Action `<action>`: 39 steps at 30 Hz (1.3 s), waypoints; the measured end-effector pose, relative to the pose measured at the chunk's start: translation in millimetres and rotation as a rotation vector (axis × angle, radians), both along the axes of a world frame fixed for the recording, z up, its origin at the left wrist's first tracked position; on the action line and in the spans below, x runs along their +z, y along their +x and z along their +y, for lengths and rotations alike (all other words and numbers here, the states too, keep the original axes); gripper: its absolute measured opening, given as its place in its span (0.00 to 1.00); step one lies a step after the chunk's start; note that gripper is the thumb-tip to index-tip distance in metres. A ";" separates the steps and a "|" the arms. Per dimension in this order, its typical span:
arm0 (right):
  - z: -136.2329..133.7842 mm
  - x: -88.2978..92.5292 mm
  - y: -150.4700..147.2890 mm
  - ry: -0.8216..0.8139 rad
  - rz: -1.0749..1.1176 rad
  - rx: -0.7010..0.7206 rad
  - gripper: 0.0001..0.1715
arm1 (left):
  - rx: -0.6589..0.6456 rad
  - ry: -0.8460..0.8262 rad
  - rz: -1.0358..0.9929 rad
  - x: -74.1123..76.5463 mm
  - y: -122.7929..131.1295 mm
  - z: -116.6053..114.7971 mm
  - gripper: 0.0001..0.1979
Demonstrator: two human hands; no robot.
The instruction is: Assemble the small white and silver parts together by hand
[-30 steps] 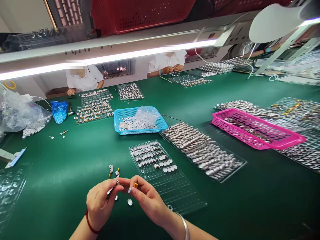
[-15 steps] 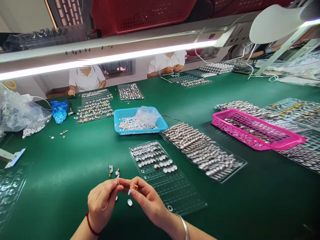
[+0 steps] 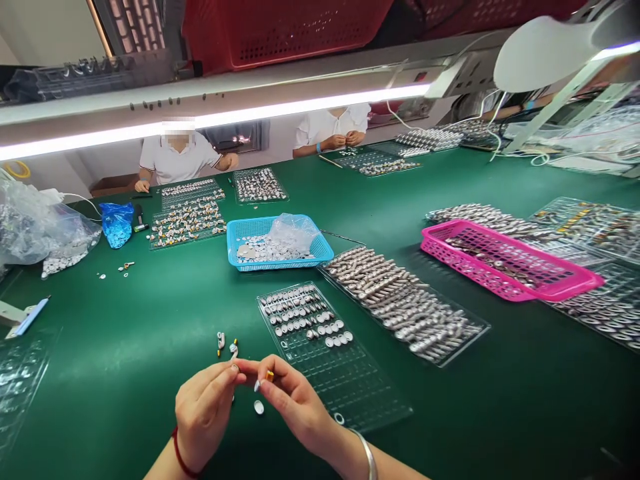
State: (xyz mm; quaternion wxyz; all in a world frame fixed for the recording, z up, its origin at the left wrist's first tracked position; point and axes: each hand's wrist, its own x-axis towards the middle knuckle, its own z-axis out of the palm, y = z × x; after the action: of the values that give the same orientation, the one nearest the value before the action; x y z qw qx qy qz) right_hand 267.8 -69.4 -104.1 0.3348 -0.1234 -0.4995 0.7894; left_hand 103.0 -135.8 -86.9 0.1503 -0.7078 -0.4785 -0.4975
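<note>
My left hand (image 3: 203, 408) and my right hand (image 3: 293, 401) meet fingertip to fingertip just above the green table (image 3: 125, 347). The left hand pinches a small silvery part. The right hand pinches a small part with a yellow end (image 3: 270, 376). A small white cap (image 3: 259, 407) lies on the table under the hands. A few loose small parts (image 3: 226, 343) lie just beyond the fingers. A clear plastic tray (image 3: 330, 363) right of the hands holds rows of small silver pieces at its far end.
A blue basket (image 3: 276, 241) with a plastic bag and a clear tray of silver parts (image 3: 405, 303) lie beyond. A pink basket (image 3: 507, 260) sits at the right. Two people in white shirts (image 3: 177, 159) (image 3: 330, 127) work across the table. Plastic bags (image 3: 45, 230) lie far left.
My hands stay together in nearly the same spot, with small finger shifts. The view has drifted slightly. The person across at the left has shifted to the right.
</note>
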 end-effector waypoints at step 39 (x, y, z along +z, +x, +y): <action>7.6 14.1 8.5 0.922 -0.169 -0.418 0.08 | -0.202 -0.733 -1.193 -5.6 3.0 10.4 0.12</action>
State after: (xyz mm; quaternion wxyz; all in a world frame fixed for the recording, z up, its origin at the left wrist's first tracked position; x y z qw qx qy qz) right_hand 276.3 -61.8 -90.0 0.4634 -0.1236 -0.7859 0.3903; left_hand 106.0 -125.4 -92.5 -0.4323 -0.3605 -0.5479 -0.6188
